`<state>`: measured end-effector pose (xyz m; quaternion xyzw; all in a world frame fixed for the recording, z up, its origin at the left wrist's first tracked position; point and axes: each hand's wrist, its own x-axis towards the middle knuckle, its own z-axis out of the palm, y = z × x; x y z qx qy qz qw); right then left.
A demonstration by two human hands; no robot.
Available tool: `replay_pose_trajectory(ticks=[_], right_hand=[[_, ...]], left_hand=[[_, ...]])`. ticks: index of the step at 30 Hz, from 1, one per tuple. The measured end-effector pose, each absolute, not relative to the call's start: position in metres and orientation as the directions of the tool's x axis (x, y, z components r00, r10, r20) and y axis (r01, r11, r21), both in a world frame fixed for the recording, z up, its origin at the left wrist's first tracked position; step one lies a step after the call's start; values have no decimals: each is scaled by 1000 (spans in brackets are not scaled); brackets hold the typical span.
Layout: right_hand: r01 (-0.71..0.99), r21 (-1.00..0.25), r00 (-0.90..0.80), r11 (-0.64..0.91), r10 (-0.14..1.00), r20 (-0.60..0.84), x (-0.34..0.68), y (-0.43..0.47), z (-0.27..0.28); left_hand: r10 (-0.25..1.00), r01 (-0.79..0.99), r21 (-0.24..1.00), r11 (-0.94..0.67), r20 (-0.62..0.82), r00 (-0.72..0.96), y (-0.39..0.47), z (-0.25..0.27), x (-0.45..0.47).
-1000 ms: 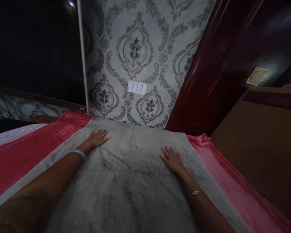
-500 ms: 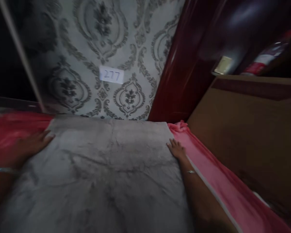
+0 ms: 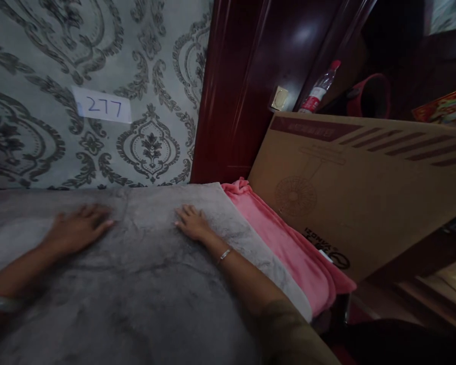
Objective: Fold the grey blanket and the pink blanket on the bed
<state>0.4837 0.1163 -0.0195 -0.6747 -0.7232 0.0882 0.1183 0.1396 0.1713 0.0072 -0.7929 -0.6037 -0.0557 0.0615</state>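
Wallpaper (image 3: 148,61) with grey damask print fills the back left in the head view, the sole view. Grey blanket (image 3: 144,284) lies spread on the surface, over pink cloth (image 3: 277,233). Its far edge runs along the surface's far edge at the wall; its right edge slants from the far right corner toward the near right. Left and near ends run out of frame, so can't tell which way the long axis goes. Blanket looks plush, mottled, with shallow creases, one running crosswise just nearer than the hands. Pink strip shows along the surface's right edge, bunched at the far right corner.

Right hand (image 3: 193,223): palm down on the blanket, toward the far right corner, fingers spread, gripping nothing. Left hand (image 3: 78,230): further left, fingers extended, not closed on anything; motion blur, can't confirm contact.

Room: card (image 3: 103,105) marked 277 on the wall, dark red wood panel (image 3: 243,76) beside it, cardboard box (image 3: 383,203) right of the surface, red-capped bottle (image 3: 319,91) behind the box's top edge. Dim light.
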Motion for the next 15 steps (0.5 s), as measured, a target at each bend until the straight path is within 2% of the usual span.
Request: replay_pose_trajectory(ticks=[1,4,6,12,15], right_hand=[[954,-287,-78,90,996,53,477,121,-21],[950,-281,-122,135,990,66,482,133,-22],[954,-269,-112,129,991,75,501,140,-21],[963,-269,59,-37,995,74,565,168,-19],[951,-310,77,-22,983,167,578,181,-23]], left_hand=[[951,954,-73,-289,93,295,164,3,161],[957,951,-139,-277,43,285,148,-11,198],[958,950,-148,-274,42,282,145,-17,201],[947,947,-131,-293,97,307,154,-23,187],[943,950,-101,-297,127,308,158,-30,186]])
